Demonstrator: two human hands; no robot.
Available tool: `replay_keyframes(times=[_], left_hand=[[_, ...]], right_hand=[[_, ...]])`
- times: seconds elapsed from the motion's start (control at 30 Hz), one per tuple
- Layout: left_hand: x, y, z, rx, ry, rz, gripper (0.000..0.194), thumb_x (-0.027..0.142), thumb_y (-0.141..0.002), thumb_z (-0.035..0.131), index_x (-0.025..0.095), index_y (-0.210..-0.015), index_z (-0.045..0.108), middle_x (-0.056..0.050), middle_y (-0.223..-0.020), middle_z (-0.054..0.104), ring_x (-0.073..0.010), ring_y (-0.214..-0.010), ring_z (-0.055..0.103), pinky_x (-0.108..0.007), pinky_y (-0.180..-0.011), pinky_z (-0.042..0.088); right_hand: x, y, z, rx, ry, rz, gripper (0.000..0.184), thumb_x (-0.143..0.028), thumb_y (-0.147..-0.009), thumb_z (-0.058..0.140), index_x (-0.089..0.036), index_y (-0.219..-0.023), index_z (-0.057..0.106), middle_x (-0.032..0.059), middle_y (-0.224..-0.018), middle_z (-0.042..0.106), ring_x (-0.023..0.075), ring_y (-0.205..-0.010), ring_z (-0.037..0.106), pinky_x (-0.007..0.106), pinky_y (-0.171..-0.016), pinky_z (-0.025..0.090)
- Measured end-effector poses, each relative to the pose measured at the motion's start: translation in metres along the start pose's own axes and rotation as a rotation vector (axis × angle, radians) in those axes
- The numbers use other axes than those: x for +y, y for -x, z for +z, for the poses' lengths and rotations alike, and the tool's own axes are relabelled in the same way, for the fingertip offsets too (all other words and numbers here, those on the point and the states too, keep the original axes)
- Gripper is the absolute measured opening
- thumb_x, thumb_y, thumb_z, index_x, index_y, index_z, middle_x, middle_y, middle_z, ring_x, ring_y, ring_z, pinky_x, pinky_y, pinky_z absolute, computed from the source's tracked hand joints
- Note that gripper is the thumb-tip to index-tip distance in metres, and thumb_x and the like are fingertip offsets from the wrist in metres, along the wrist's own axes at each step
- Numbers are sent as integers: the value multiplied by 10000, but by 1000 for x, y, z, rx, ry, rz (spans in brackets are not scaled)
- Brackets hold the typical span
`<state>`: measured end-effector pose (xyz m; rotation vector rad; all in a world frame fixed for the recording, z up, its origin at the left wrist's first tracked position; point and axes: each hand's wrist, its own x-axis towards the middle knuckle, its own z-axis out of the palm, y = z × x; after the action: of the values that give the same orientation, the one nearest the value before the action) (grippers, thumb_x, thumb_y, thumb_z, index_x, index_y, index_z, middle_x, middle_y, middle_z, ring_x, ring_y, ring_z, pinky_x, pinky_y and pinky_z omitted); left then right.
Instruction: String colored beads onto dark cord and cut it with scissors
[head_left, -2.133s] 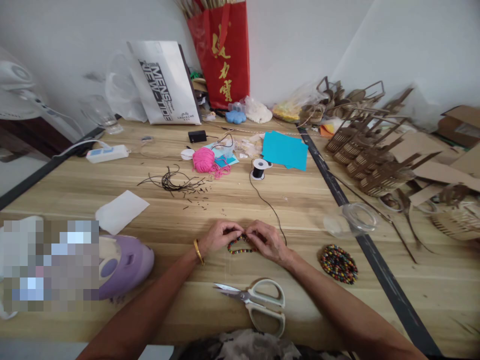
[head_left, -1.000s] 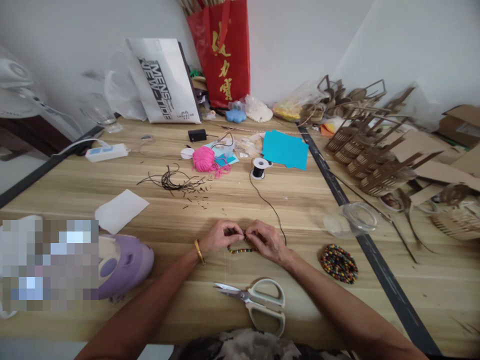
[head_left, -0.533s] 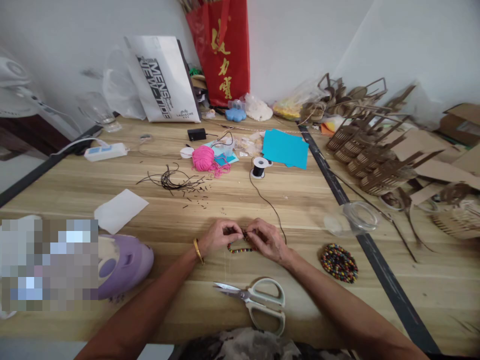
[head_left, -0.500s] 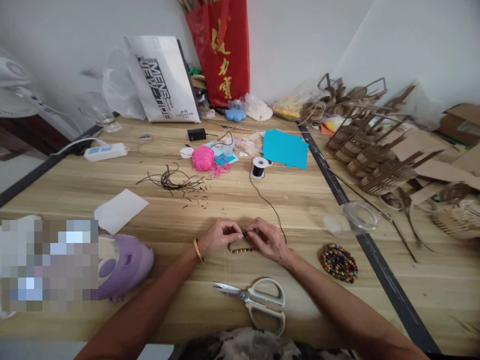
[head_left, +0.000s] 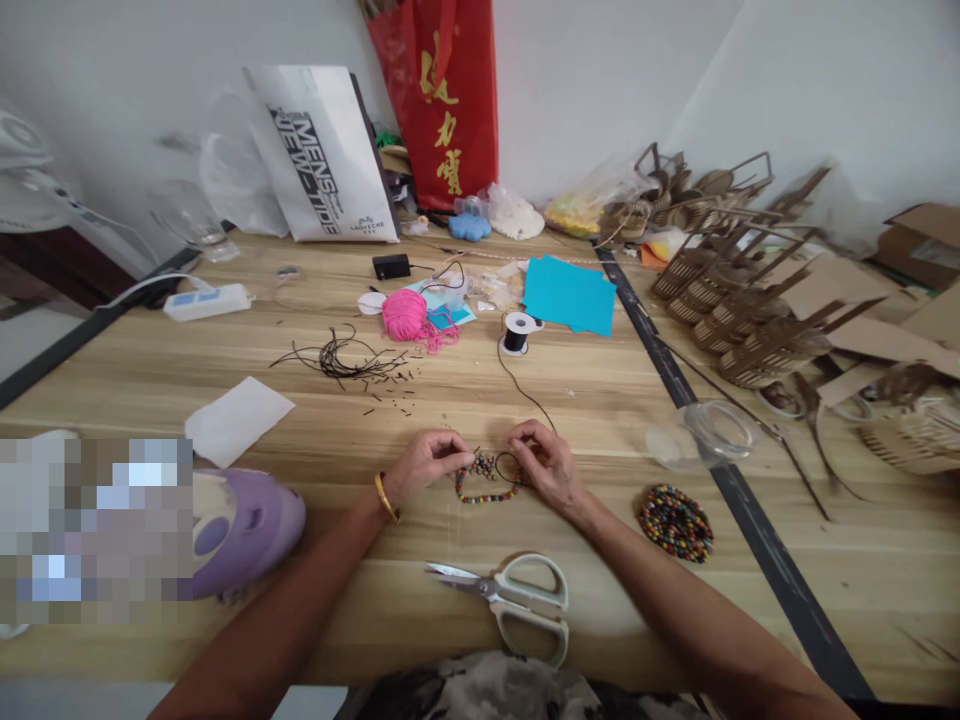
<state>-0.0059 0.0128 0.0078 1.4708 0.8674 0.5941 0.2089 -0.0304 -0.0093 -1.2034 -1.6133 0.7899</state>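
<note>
A multicoloured bead strand [head_left: 486, 498] lies in a U on the table, with a cluster of small beads [head_left: 484, 466] at its top. My left hand [head_left: 431, 464] is at the left of the cluster, thumb and forefinger pinched on what looks like a dark cord end. On the other side, my right hand [head_left: 546, 466] pinches the thin black cord [head_left: 531, 398], which loops beside the beads and runs back to a spool [head_left: 517, 333]. White-handled scissors [head_left: 499, 592] lie partly spread below the hands. A coiled bead string [head_left: 676, 523] rests beyond my right forearm.
Cut black cords [head_left: 337, 355] and short scraps lie behind my left hand, near pink yarn [head_left: 405, 315]. White paper [head_left: 240, 420] and a purple object [head_left: 259, 525] are at left. Blue sheets [head_left: 568, 295], a clear plastic coil [head_left: 724, 432] and woven baskets [head_left: 742, 310] stand toward the right.
My hands have drawn apart, the left slightly leftward and the right slightly rightward and up. The bead cluster and a loop of black cord now show between them.
</note>
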Motion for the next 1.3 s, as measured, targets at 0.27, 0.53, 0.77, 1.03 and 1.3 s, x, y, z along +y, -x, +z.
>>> replay_keyframes(times=[0.27,0.53,0.77,1.03,1.3], left_hand=[[6,0,-12,79,43,-17,278,362,-713,700,104,-692,599,11,-621,575,-81,-563,513,-203,-560,435],[3,0,-15,64,35,-21,260,346,-718,695,103,-703,604,6,-619,580,-84,-554,514,-209,-555,434],[-1,-2,-16,67,30,-18,273,357,-711,695,100,-706,604,2,-631,582,-87,-562,523,-213,-561,441],[-2,-2,-17,53,31,-9,269,357,-716,688,105,-706,595,6,-627,574,-87,-561,522,-212,-560,436],[-1,-2,-17,49,26,-7,259,350,-723,686,109,-703,595,8,-627,571,-87,-564,517,-211,-564,427]], right_hand=[[2,-14,-37,-217,296,129,146,-258,-794,582,-158,-900,582,29,-788,616,120,-621,530,216,-546,389],[-43,-14,-47,-668,822,142,71,-244,-818,573,-194,-858,605,18,-828,647,148,-699,580,232,-574,275],[-51,-10,-33,-745,1011,119,139,-245,-893,487,-175,-910,606,73,-928,669,197,-800,632,250,-576,278],[-38,-12,-39,-630,1003,88,164,-190,-940,421,-160,-916,580,86,-960,661,171,-775,634,242,-596,317],[-14,-21,-54,-363,596,138,88,-177,-879,466,-161,-870,552,25,-712,633,143,-628,571,220,-586,375]])
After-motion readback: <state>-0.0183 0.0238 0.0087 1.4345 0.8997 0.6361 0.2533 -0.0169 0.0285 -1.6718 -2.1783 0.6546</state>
